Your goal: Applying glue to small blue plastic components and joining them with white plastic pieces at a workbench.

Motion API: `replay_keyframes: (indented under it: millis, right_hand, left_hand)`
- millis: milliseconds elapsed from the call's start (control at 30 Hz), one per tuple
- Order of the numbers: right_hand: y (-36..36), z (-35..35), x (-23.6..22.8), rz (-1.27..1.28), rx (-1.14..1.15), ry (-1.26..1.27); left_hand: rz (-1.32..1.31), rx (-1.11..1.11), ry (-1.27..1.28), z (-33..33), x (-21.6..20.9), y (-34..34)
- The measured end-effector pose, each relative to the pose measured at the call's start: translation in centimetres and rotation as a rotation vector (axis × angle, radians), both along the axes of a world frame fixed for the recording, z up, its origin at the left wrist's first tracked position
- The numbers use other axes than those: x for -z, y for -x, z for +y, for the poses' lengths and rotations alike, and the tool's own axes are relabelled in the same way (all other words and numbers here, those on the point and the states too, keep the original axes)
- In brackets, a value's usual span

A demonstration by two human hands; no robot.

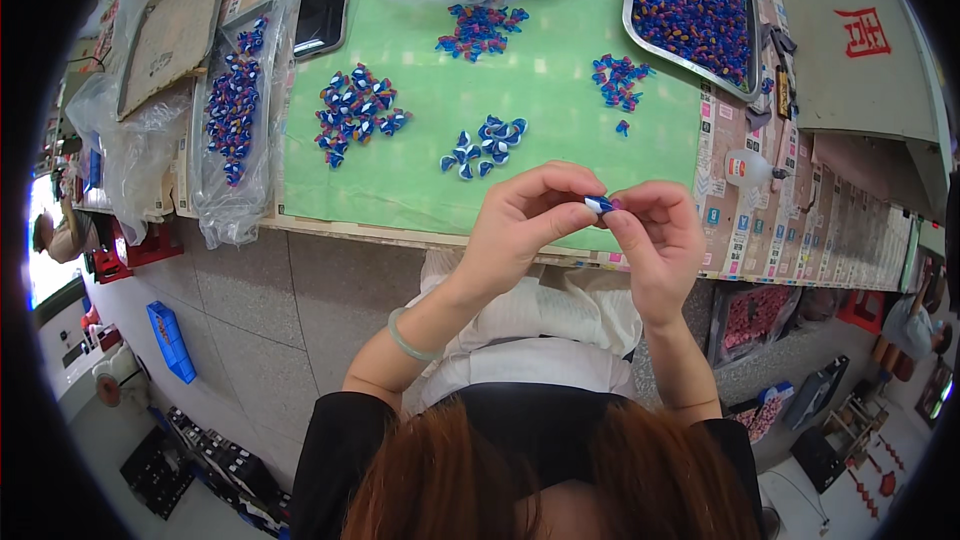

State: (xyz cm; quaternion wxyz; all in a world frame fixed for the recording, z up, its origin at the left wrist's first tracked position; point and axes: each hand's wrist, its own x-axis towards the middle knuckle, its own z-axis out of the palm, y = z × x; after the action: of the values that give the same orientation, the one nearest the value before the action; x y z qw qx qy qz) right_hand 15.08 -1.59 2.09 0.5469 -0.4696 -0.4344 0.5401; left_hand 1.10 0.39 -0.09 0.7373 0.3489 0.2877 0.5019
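Across the upper half of the frame a green mat (520, 100) is strewn with heaps of small blue pieces (352, 112), while just below its near edge, at centre, one small blue-and-white piece (599, 204) is pinched between the closed fingertips of the left hand (525, 225) and the right hand (655, 240)

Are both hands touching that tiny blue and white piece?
Touching. In the head view, the fingertips of the left hand and the right hand pinch the small blue and white piece from both sides, above the green mat.
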Motion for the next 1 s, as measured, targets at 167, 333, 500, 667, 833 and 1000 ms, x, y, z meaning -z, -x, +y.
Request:
replay_keyframes:
  millis: [167, 333, 500, 667, 833, 1000]
  right_hand:
    - [-1.0, -0.1, 0.6, -0.175, 0.237, -0.172]
    - [-9.1, 1.3, 3.5, -0.451, 0.958, -0.453]
    - [-13.5, 2.4, 7.6, -0.54, 0.777, -0.087]
    - [-15.2, 3.1, 8.9, -0.221, 0.619, -0.017]
    - [-10.8, 1.5, 3.6, 0.312, 0.544, -0.034]
    - [-6.8, -0.5, 0.9, 0.089, 0.22, 0.046]
  left_hand:
    - [-0.425, 0.096, 0.434, 0.1, 0.4, 0.0]
    - [-0.603, 0.164, 0.553, 0.6, 0.8, 0.4]
    - [-0.688, 0.18, 0.558, 0.4, 1.5, 0.9]
    - [-0.66, 0.144, 0.595, 0.6, 0.5, 0.7]
    - [-0.627, 0.137, 0.581, 0.7, 0.7, 1.0]
    - [-0.442, 0.047, 0.563, 0.8, 1.3, 1.0]
